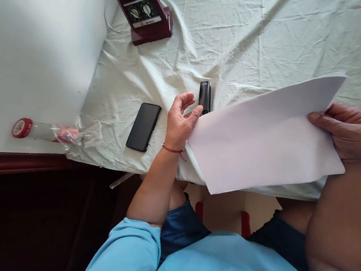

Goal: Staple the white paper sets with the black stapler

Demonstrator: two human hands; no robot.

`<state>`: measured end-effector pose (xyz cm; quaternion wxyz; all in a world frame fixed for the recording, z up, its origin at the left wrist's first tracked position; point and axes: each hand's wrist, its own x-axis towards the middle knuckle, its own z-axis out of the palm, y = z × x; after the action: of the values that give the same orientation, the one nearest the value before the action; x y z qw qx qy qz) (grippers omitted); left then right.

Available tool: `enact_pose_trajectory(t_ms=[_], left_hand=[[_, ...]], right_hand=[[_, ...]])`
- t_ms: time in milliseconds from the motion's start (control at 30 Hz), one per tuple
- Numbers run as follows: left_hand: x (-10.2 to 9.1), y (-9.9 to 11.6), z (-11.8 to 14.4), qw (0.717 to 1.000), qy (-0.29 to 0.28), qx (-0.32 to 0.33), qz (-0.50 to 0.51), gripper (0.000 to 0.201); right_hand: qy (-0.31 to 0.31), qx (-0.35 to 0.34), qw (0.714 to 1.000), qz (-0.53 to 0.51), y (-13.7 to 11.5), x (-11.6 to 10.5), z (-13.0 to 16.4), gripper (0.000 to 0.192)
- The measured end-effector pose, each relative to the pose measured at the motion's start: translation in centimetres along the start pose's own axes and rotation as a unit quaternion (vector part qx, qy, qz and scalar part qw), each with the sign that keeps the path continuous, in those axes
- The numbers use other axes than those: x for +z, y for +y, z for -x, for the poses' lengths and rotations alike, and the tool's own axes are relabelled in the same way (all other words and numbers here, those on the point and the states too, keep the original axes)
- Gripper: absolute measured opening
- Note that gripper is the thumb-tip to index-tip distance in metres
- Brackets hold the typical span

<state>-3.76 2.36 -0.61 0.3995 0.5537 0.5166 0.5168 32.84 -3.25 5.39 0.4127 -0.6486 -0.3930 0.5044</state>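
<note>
Paper (265,136) clamped at both ends by left hand (179,122) and right hand (352,133); stapler (205,96) beside it lay untouched.

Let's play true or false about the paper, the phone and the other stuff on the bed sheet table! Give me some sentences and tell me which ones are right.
1. Both hands hold the white paper. True: the left hand pinches its left edge, the right hand grips its right edge.
2. The phone lies under the paper. False: it lies uncovered on the cloth, left of the left hand.
3. A black stapler sits just beyond the left hand. True.
4. The fan base is blue. False: it is dark red.
5. The left wrist wears a red string. True.
</note>
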Motion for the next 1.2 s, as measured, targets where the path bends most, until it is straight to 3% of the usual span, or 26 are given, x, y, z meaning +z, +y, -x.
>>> enact_pose_trajectory(t_ms=[167,333,467,567,700,933,1033,1200], left_hand=[[-0.1,0.4,0.6,0.994,-0.008,-0.06,0.092,0.072],[-0.2,0.8,0.8,0.988,0.018,-0.103,0.113,0.064],[-0.4,1.9,1.4,0.987,-0.034,-0.135,0.083,0.037],[-0.8,2.9,1.9,0.984,-0.076,-0.152,0.054,0.029],[-1.2,3.4,2.1,0.97,-0.143,-0.19,0.045,0.034],[-1.2,2.5,1.9,0.983,-0.083,-0.157,0.037,0.064],[-1.0,2.3,1.9,0.981,-0.075,-0.167,0.061,0.066],[-0.9,2.4,2.1,0.965,-0.152,-0.193,0.087,0.056]], right_hand=[[0.038,-0.046,0.998,-0.033,0.4,0.1,-0.9,0.04],[0.078,-0.058,0.995,-0.031,0.1,0.1,-1.3,0.031],[0.091,-0.067,0.993,-0.046,-0.2,0.1,-1.5,0.027],[0.099,-0.063,0.992,-0.051,-0.2,0.3,-1.6,0.026],[0.076,-0.065,0.994,-0.043,-0.1,0.6,-1.7,0.028],[0.04,-0.03,0.995,-0.081,1.3,1.0,-2.6,0.046],[0.073,-0.031,0.995,-0.059,1.7,0.9,-2.9,0.04],[0.134,-0.027,0.989,-0.051,1.3,0.8,-2.9,0.029]])
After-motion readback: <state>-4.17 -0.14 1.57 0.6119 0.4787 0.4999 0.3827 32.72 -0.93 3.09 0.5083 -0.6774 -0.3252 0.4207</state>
